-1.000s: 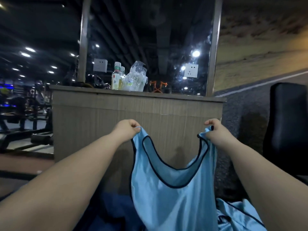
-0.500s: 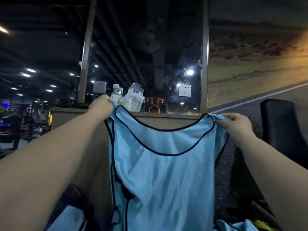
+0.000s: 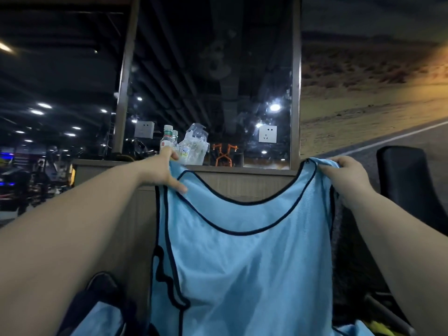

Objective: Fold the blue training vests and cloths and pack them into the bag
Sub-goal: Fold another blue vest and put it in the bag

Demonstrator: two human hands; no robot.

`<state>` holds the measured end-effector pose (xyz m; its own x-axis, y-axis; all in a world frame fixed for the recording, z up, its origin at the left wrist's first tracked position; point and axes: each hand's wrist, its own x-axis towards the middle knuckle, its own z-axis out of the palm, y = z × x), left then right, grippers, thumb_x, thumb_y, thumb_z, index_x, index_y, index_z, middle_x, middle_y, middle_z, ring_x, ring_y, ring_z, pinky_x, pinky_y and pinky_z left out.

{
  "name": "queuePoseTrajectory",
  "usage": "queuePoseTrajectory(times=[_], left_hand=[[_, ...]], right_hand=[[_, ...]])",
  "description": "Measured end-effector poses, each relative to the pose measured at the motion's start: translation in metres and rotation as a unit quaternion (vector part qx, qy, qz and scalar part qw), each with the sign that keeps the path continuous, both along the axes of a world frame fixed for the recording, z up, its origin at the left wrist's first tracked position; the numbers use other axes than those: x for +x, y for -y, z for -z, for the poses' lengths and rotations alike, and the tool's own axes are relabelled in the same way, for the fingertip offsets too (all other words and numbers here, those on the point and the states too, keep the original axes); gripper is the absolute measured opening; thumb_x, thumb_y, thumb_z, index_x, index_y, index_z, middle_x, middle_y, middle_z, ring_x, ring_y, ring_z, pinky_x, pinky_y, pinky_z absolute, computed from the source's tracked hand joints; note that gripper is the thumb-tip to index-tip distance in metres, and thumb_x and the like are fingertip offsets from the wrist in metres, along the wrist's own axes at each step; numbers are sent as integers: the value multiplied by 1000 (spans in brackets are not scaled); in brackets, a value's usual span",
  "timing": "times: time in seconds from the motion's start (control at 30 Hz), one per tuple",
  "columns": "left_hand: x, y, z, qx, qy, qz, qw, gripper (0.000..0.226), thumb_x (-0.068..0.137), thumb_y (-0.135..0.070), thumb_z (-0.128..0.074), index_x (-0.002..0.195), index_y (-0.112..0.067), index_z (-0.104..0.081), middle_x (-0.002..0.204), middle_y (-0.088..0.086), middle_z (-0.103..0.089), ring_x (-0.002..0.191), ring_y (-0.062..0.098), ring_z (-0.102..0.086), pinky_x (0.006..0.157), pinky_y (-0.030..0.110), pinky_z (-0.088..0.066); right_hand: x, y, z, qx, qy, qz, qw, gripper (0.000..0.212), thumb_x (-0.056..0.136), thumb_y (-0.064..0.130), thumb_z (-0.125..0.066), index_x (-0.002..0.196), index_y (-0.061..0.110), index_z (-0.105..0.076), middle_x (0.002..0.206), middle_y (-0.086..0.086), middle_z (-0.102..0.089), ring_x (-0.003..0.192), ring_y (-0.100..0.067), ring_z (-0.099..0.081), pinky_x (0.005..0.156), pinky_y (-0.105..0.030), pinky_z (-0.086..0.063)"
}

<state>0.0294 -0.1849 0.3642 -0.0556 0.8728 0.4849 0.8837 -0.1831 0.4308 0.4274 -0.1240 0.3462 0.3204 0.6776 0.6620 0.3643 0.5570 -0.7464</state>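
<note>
A light blue training vest (image 3: 247, 258) with dark trim hangs spread out in front of me, held up by its two shoulder straps. My left hand (image 3: 163, 173) pinches the left strap, thumb on the front of the fabric. My right hand (image 3: 346, 177) grips the right strap. More light blue cloth (image 3: 97, 321) lies at the bottom left, partly inside something dark that may be the bag; another bit of blue cloth (image 3: 349, 332) shows at the bottom right.
A wooden counter (image 3: 242, 180) stands right behind the vest, with water bottles (image 3: 167, 139) and a clear plastic bag (image 3: 195, 147) on it, below a mirror. A black padded seat (image 3: 412, 185) is at the right. Gym machines fill the dim left side.
Both hands have lifted the vest and pulled its straps wide apart, so it now hangs flat and spread. The view has tilted up slightly.
</note>
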Motion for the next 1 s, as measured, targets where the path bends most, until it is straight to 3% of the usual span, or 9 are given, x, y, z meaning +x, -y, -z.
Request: queuePoseTrajectory(times=[0.1, 0.2, 0.43, 0.57, 0.77, 0.93, 1.0], left_hand=[[3, -11, 9, 6, -47, -21, 999, 66, 69, -24, -88, 109, -23, -35, 96, 2, -53, 82, 16, -52, 66, 32, -42], [4, -20, 14, 47, -80, -23, 995, 32, 85, -29, -74, 87, -20, -43, 85, 5, -54, 70, 17, -45, 58, 31, -34], [16, -20, 20, 65, -4, 59, 996, 40, 90, -38, -66, 70, -8, -51, 64, 1, -41, 59, 15, -38, 56, 27, -30], [23, -24, 23, 63, 15, 51, 997, 47, 95, -41, -58, 61, -16, -37, 56, -1, -31, 54, 15, -32, 53, 26, -27], [27, -25, 23, 36, -47, -38, 997, 35, 101, -34, -48, 77, -9, -55, 67, 3, -45, 60, 17, -40, 55, 30, -30], [22, -34, 26, 25, 55, -31, 998, 23, 101, -14, -38, 94, -5, -58, 78, 9, -50, 66, 20, -42, 58, 29, -35], [19, -32, 26, 5, 91, -12, 996, 18, 99, -15, -39, 94, -8, -54, 80, 9, -48, 62, 19, -39, 54, 27, -32]], right_hand=[[0, 2, -1, 0, 15, 37, 999, 18, 87, 29, -70, 97, 15, -63, 87, -1, -62, 81, -22, -58, 76, -38, -49], [-1, 2, -1, -10, 18, 61, 998, 21, 84, 32, -73, 94, 15, -64, 87, -3, -64, 81, -24, -60, 77, -40, -52], [-12, 1, 8, -39, 38, 82, 995, 18, 81, 30, -72, 82, 17, -59, 78, -4, -60, 69, -20, -56, 57, -31, -43], [-19, -1, 13, -41, 57, 71, 995, 21, 81, 29, -72, 76, 18, -55, 75, -4, -58, 66, -19, -54, 52, -29, -36], [-22, -9, 18, -34, 84, 55, 994, 23, 84, 32, -73, 79, 17, -55, 79, -4, -59, 71, -20, -57, 53, -30, -39], [-23, -13, 19, -42, 122, 73, 989, 26, 87, 35, -71, 82, 17, -53, 78, -3, -56, 66, -16, -51, 52, -31, -35], [-21, -15, 19, -54, 130, 62, 988, 25, 86, 35, -72, 88, 15, -57, 82, -5, -59, 68, -17, -53, 56, -32, -39]])
